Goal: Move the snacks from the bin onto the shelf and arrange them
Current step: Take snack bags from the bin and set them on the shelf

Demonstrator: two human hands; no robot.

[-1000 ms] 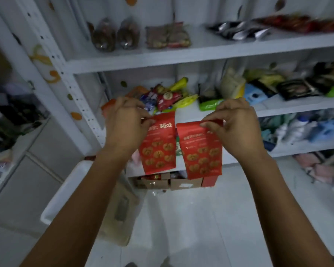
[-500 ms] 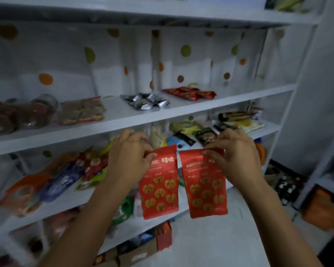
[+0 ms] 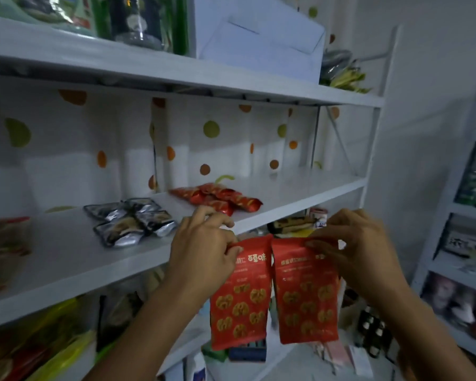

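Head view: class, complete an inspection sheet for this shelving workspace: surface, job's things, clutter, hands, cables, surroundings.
Surface: white middle shelf board, bare at its right end.
Job's things: left red orange-printed snack packet and right red orange-printed snack packet, hanging side by side before the shelf edge.
Clutter: silver foil sachets and small red wrapped snacks lying on the board.
Hands: left hand pinches the left packet's top; right hand pinches the right packet's top.
Cables: nothing seen.
Surroundings: white spotted backdrop, white cardboard box on the shelf above, second white rack at right.
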